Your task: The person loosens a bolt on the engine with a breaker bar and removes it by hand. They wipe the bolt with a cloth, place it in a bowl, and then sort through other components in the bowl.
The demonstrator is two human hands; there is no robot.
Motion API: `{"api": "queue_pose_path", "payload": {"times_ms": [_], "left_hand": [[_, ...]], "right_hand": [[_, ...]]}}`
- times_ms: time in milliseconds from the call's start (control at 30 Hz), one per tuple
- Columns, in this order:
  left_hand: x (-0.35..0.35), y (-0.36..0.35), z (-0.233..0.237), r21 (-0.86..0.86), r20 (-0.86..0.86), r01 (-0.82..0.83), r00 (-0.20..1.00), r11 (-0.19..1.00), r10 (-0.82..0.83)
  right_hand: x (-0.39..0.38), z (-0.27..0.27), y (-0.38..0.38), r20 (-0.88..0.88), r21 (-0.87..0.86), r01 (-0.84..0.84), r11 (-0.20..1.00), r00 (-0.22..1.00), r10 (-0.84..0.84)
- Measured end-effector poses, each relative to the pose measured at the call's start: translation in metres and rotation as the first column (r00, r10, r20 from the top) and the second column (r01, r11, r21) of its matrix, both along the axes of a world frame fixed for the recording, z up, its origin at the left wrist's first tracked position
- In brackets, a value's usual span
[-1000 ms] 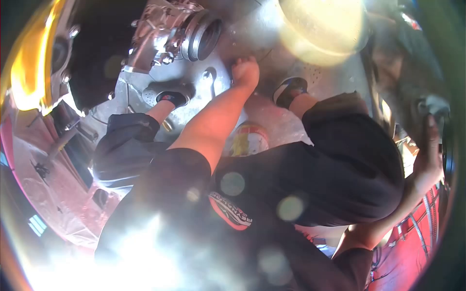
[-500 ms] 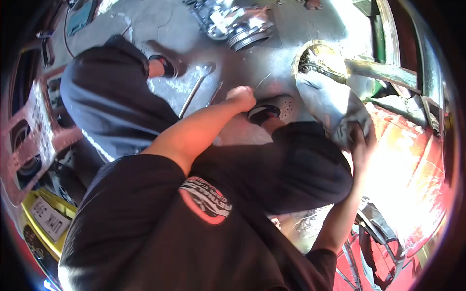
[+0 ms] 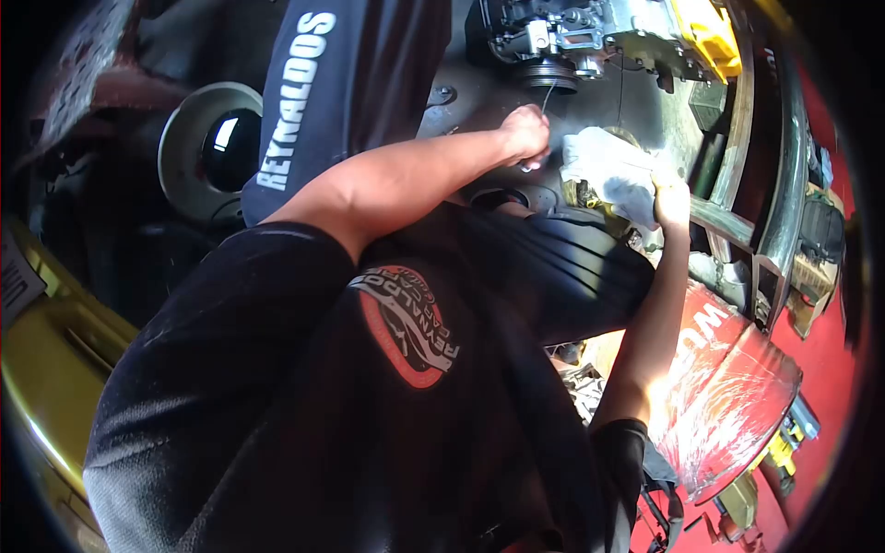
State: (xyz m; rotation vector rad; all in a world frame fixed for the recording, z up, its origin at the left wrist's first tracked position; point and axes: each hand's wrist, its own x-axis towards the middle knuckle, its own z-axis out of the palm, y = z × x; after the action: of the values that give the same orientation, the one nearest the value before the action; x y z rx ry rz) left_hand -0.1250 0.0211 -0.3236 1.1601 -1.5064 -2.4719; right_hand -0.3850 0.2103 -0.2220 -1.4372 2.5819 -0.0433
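Note:
My left hand (image 3: 527, 135) is closed around a thin metal rod (image 3: 550, 96), whose tip rises towards the ribbed pulley (image 3: 550, 76) of an engine (image 3: 553, 32). What else lies inside that fist is hidden. On the right, my right hand (image 3: 671, 198) grips the edge of a whitish cloth (image 3: 613, 168), which is bunched over something I cannot make out. The two hands are apart, with the cloth between them.
Dark fabric lettered REYNALDOS (image 3: 346, 83) stands at upper left, beside a pale round basin (image 3: 172, 138). A yellow car panel (image 3: 55, 332) is at far left. At right are a metal frame (image 3: 785, 203) and a red drum (image 3: 728, 369).
The view has shifted, and the engine now shows larger at the top. My right hand has moved up and forward with the cloth. My left hand still holds the thin rod.

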Motion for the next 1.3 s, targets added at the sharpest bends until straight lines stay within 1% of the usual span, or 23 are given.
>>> {"api": "queue_pose_path", "payload": {"times_ms": [33, 67, 133, 167, 200, 233, 267, 367, 400, 500, 567, 600, 633, 800, 900, 1000, 1067, 1100, 1133, 1200, 1233, 1267, 1300], "left_hand": [[-0.011, -0.001, -0.007, -0.034, -0.036, -0.003, 0.999, 0.999, 0.002], [-0.012, -0.003, 0.01, 0.13, -0.024, -0.157, 0.987, 0.979, 0.162], [-0.023, -0.008, 0.019, 0.133, -0.033, -0.201, 0.978, 0.97, 0.208], [-0.028, -0.008, 0.024, 0.143, -0.026, -0.247, 0.967, 0.959, 0.253], [-0.033, -0.011, 0.023, 0.099, -0.058, -0.213, 0.974, 0.972, 0.219], [-0.052, -0.01, -0.008, 0.058, -0.105, -0.219, 0.969, 0.974, 0.224], [-0.08, -0.005, -0.059, 0.017, -0.151, -0.226, 0.962, 0.974, 0.226], [-0.105, 0.0, -0.097, -0.056, -0.238, -0.295, 0.932, 0.954, 0.275], [-0.12, 0.004, -0.123, -0.133, -0.294, -0.351, 0.907, 0.927, 0.301], [-0.13, 0.007, -0.137, -0.232, -0.284, -0.328, 0.923, 0.916, 0.259], [-0.125, 0.012, -0.125, -0.087, -0.275, -0.392, 0.893, 0.916, 0.356], [-0.102, 0.008, -0.068, 0.101, -0.171, -0.414, 0.889, 0.905, 0.425], [-0.074, 0.003, -0.002, 0.28, -0.048, -0.462, 0.869, 0.842, 0.492], [-0.083, -0.005, 0.009, 0.52, -0.096, -0.389, 0.858, 0.76, 0.505], [-0.097, -0.014, 0.001, 0.632, -0.185, -0.316, 0.825, 0.708, 0.534], [-0.091, -0.016, 0.001, 0.661, -0.173, -0.326, 0.81, 0.675, 0.561], [-0.084, -0.01, 0.008, 0.683, -0.131, -0.386, 0.771, 0.62, 0.623], [-0.08, -0.001, 0.009, 0.623, -0.084, -0.449, 0.776, 0.641, 0.625], [-0.079, 0.008, 0.011, 0.555, -0.041, -0.508, 0.774, 0.659, 0.632], [-0.089, 0.01, 0.012, 0.341, 0.012, -0.614, 0.76, 0.712, 0.65], [-0.093, 0.006, 0.015, 0.323, 0.009, -0.624, 0.754, 0.712, 0.657], [-0.099, 0.002, 0.017, 0.306, 0.007, -0.634, 0.747, 0.71, 0.665], [-0.103, 0.001, 0.02, 0.294, 0.013, -0.645, 0.741, 0.706, 0.671]], "right_hand": [[0.005, 0.006, -0.008, 0.107, -0.084, 0.061, 0.995, 0.993, -0.052], [0.006, 0.011, -0.011, 0.215, -0.16, 0.136, 0.978, 0.971, -0.1], [0.008, 0.016, -0.011, 0.369, -0.266, 0.268, 0.926, 0.916, -0.159], [0.009, 0.017, -0.011, 0.356, -0.282, 0.268, 0.921, 0.921, -0.159], [0.01, 0.015, -0.013, 0.345, -0.3, 0.268, 0.916, 0.925, -0.158], [0.012, 0.012, -0.016, 0.338, -0.318, 0.27, 0.909, 0.928, -0.157], [0.006, 0.005, -0.016, 0.27, -0.291, 0.214, 0.932, 0.953, -0.134], [-0.002, -0.003, -0.013, 0.198, -0.221, 0.136, 0.966, 0.976, -0.092], [-0.006, -0.005, -0.01, 0.193, -0.212, 0.137, 0.968, 0.977, -0.096], [-0.017, -0.011, -0.005, 0.188, -0.179, 0.159, 0.971, 0.974, -0.125], [-0.017, -0.011, -0.003, 0.199, -0.159, 0.212, 0.964, 0.964, -0.179], [-0.014, -0.011, -0.004, 0.257, -0.203, 0.26, 0.944, 0.944, -0.204], [-0.009, -0.011, -0.001, 0.316, -0.24, 0.312, 0.919, 0.92, -0.23], [0.003, -0.005, 0.007, 0.564, -0.286, 0.425, 0.858, 0.799, -0.208], [0.002, -0.01, 0.011, 0.565, -0.242, 0.521, 0.819, 0.762, -0.318], [-0.002, -0.015, 0.019, 0.501, -0.233, 0.485, 0.843, 0.803, -0.323], [-0.007, -0.013, 0.023, 0.52, -0.18, 0.534, 0.826, 0.764, -0.381], [-0.009, -0.011, 0.025, 0.527, -0.15, 0.553, 0.819, 0.746, -0.407], [-0.017, -0.013, 0.031, 0.487, -0.157, 0.495, 0.855, 0.792, -0.368], [-0.014, -0.016, 0.026, 0.537, -0.203, 0.56, 0.803, 0.749, -0.387], [-0.012, -0.016, 0.028, 0.56, -0.217, 0.595, 0.774, 0.725, -0.401], [-0.013, -0.016, 0.03, 0.47, -0.178, 0.558, 0.811, 0.772, -0.428], [-0.016, -0.018, 0.03, 0.514, -0.149, 0.58, 0.801, 0.737, -0.438]]}}
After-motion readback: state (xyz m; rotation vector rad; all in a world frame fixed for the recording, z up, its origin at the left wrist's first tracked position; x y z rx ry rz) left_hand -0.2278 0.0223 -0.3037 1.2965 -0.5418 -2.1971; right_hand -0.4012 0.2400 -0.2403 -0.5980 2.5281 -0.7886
